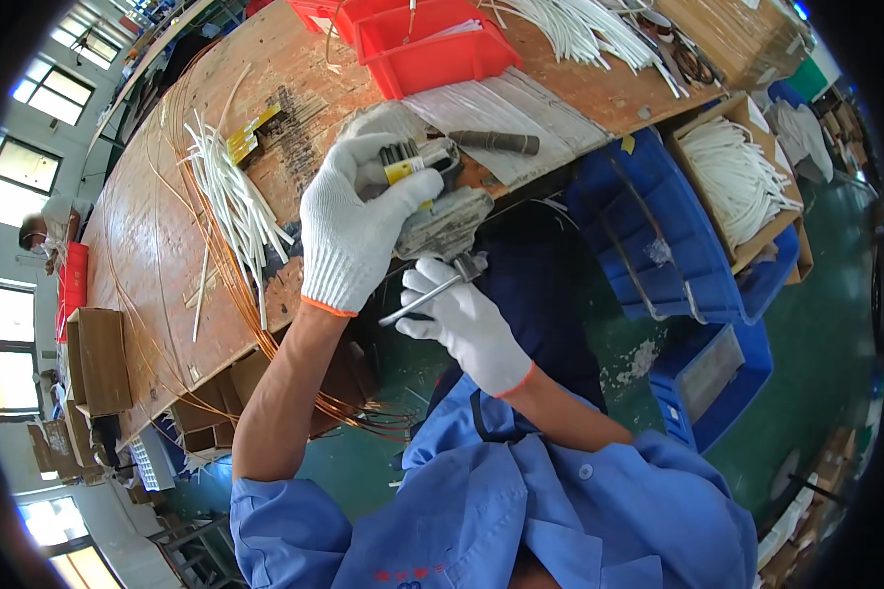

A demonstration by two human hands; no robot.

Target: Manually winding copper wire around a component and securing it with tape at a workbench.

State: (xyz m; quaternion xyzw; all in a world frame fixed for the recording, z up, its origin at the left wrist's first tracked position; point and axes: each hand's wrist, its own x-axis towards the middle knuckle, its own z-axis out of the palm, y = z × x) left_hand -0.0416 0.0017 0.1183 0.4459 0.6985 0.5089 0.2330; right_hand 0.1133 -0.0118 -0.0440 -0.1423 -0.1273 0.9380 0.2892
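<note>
At the bench edge stands a worn grey metal bench vise (pixel 447 224). My left hand (pixel 349 221), in a white knit glove, is closed around a small dark ribbed piece with a yellow band (pixel 401 169) at the top of the vise jaws. Glove and fingers hide part of this piece, so its kind is unclear. Below the vise, my gloved right hand (pixel 467 329) has its fingers around the vise's steel handle bar (pixel 422 302). A dark round rod-like tool (pixel 498 142) lies on the bench just beyond the vise.
White tubing pieces (pixel 231 191) and long copper-coloured wires (pixel 228 257) lie left on the wooden bench (pixel 138 245). Red bins (pixel 442 64) stand at the back. On the right are a blue crate (pixel 638 231) and a cardboard box (pixel 737 182) of white tubing.
</note>
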